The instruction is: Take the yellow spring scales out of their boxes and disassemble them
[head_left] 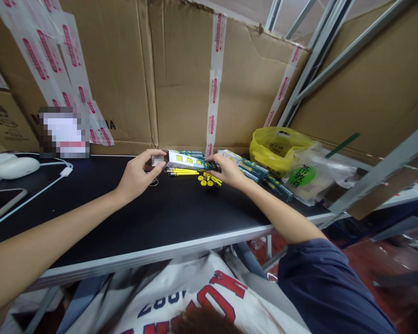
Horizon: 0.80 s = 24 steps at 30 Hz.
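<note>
A long, narrow box (pixel 186 160) with a white side and yellow lettering lies between my hands near the back of the black table. My left hand (pixel 139 174) grips the box's left end, thumb and fingers around its flap. At the other end, my right hand (pixel 226 170) has its fingers closed on the box. Just in front lie thin yellow sticks (pixel 184 172) with dark tips. Several small round yellow pieces (pixel 208 180) sit beside my right hand. More dark green printed boxes (pixel 252 170) lie behind and to the right of it.
A yellow plastic bag (pixel 275 150) and a clear bag (pixel 308 178) stand at the right by a metal shelf post (pixel 379 171). On the left are a phone (pixel 3 204), white cables (pixel 67 170) and a white rounded device (pixel 17 167). Cardboard (pixel 181 83) walls the back.
</note>
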### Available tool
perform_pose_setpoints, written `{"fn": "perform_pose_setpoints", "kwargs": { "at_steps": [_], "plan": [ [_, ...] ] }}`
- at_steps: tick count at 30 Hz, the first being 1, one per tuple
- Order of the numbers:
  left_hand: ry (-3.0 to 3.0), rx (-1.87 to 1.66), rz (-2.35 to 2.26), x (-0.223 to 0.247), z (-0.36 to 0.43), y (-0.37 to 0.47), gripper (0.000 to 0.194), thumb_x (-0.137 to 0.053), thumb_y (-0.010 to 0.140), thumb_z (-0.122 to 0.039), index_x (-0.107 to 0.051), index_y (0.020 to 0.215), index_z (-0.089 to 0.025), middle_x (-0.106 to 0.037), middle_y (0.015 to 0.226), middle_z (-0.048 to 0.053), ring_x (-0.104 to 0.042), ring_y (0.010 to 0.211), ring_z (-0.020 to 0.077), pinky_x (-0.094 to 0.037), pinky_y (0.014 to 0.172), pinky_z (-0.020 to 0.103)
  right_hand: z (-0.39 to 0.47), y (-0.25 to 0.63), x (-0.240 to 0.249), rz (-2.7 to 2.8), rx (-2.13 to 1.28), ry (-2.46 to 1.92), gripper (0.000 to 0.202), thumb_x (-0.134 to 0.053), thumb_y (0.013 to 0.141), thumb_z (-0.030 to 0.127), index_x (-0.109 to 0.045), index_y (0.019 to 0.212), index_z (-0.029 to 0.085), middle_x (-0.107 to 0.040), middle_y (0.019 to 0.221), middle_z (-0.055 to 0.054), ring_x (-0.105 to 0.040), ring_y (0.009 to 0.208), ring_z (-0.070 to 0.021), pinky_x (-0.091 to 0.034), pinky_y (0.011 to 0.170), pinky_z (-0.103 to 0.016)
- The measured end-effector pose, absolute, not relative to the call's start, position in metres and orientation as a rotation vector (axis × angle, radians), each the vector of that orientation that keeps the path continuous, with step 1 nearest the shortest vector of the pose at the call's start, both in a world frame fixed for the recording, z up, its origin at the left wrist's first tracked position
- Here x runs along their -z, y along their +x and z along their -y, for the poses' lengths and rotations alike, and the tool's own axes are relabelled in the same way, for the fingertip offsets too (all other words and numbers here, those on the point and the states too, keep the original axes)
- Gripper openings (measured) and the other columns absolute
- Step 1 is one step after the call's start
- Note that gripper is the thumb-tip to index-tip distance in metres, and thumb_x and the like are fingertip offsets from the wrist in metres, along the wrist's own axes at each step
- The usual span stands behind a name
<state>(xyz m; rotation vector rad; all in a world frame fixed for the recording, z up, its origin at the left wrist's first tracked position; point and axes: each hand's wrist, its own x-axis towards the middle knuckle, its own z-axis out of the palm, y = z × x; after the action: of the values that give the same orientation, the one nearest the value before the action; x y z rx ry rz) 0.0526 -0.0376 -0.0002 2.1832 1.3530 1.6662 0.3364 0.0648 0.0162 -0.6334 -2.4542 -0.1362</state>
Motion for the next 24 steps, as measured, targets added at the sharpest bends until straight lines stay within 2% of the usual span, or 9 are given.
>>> {"fn": "perform_pose_setpoints", "kwargs": {
  "at_steps": [6, 8, 10, 15, 20, 24],
  "plan": [
    [2.243, -1.542, -1.362, 0.005, 0.029, 0.048, 0.027, -0.058, 0.081, -0.037, -0.067, 0.098, -0.017, -0.066, 0.105, 0.007, -0.061, 0.091, 0.0201, -0.052, 0.075, 0.028, -0.068, 0.344, -0.024, 2.433, 0.291, -0.558, 0.028, -0.057, 0.086, 0.028, -0.056, 0.112, 0.018, -0.063, 0.107, -0.011, -0.058, 0.100, -0.0237, -0.045, 0.086, -0.037],
    [2.186, -1.481, -1.399, 0.010, 0.023, 0.047, 0.026, -0.059, 0.080, -0.036, -0.068, 0.093, -0.016, -0.067, 0.102, 0.008, -0.062, 0.091, 0.0209, -0.052, 0.076, 0.030, -0.065, 0.346, -0.034, 2.451, 0.408, -0.554, 0.029, -0.056, 0.087, 0.029, -0.056, 0.114, 0.018, -0.063, 0.109, -0.010, -0.057, 0.103, -0.0238, -0.042, 0.092, -0.040],
    [1.985, -1.410, -1.403, 0.016, 0.017, 0.047, 0.027, -0.060, 0.078, -0.038, -0.069, 0.089, -0.015, -0.069, 0.092, 0.007, -0.064, 0.080, 0.0196, -0.053, 0.073, 0.031, -0.058, 0.345, -0.047, 2.473, 0.549, -0.553, 0.029, -0.055, 0.089, 0.029, -0.055, 0.116, 0.020, -0.063, 0.112, -0.009, -0.056, 0.107, -0.0236, -0.034, 0.102, -0.045],
    [1.306, -1.250, -1.195, 0.021, 0.011, 0.049, 0.032, -0.071, 0.073, -0.039, -0.068, 0.095, -0.015, -0.071, 0.094, 0.008, -0.069, 0.084, 0.0204, -0.058, 0.066, 0.027, -0.031, 0.327, -0.090, 2.552, 0.891, -0.512, 0.026, -0.050, 0.091, 0.025, -0.058, 0.116, 0.022, -0.063, 0.105, -0.006, -0.057, 0.100, -0.0216, -0.016, 0.111, -0.054],
    [1.050, -1.220, -1.081, 0.018, 0.013, 0.049, 0.024, -0.071, 0.079, -0.030, -0.067, 0.097, -0.016, -0.073, 0.095, 0.010, -0.072, 0.079, 0.0192, -0.059, 0.059, 0.023, -0.008, 0.302, -0.125, 2.598, 1.064, -0.426, 0.024, -0.049, 0.092, 0.022, -0.062, 0.112, 0.024, -0.061, 0.095, -0.001, -0.056, 0.098, -0.0190, -0.012, 0.113, -0.058],
    [1.010, -1.183, -1.036, 0.018, 0.013, 0.049, 0.018, -0.071, 0.079, -0.025, -0.065, 0.094, -0.015, -0.072, 0.086, 0.007, -0.071, 0.070, 0.0163, -0.058, 0.056, 0.021, -0.003, 0.292, -0.141, 2.593, 1.095, -0.348, 0.026, -0.045, 0.095, 0.023, -0.063, 0.113, 0.025, -0.061, 0.092, 0.002, -0.055, 0.099, -0.0176, -0.009, 0.113, -0.060]
  ]
}}
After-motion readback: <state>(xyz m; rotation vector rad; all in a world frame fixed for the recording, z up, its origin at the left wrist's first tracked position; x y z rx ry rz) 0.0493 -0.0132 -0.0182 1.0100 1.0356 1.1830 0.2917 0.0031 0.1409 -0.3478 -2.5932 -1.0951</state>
